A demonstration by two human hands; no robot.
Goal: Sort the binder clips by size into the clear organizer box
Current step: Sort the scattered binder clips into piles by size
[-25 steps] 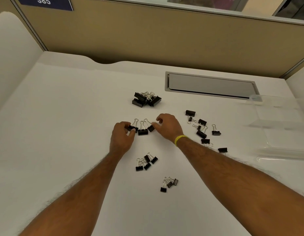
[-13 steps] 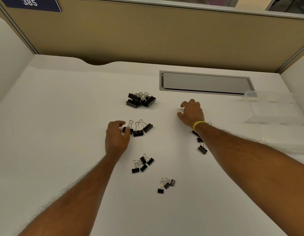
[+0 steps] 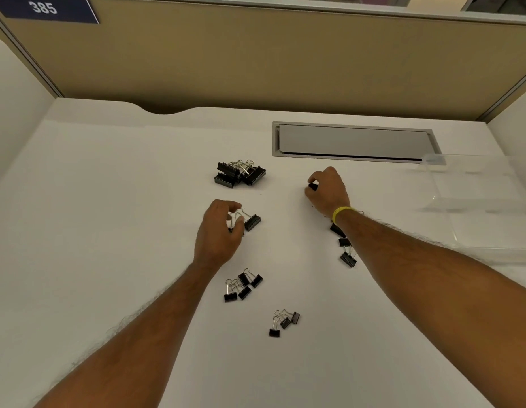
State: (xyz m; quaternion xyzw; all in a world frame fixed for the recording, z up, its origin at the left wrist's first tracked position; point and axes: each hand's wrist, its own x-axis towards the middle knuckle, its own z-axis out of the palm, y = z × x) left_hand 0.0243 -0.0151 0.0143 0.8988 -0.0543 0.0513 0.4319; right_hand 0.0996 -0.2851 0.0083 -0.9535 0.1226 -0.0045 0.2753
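Black binder clips lie in groups on the white desk. A pile of large clips [image 3: 240, 174] sits at the centre back. My left hand [image 3: 220, 231] curls over medium clips, its fingers closed on one, with another medium clip [image 3: 252, 222] lying free just to its right. My right hand [image 3: 328, 189] pinches a black clip [image 3: 313, 187] between thumb and fingers. More clips [image 3: 347, 258] show beside my right forearm. Two small-clip groups lie nearer me: one [image 3: 243, 285] below my left hand, another [image 3: 283, 322] closer still. The clear organizer box [image 3: 479, 201] stands at the right.
A grey cable-hatch cover [image 3: 353, 141] is set into the desk behind my right hand. Tan partition walls close the back and sides. A blue sign reading 385 [image 3: 44, 7] hangs at the top left.
My right hand left the medium clips, swung right to the scattered clips and closed on one. My left hand stayed at the medium clips and curled tighter over them.
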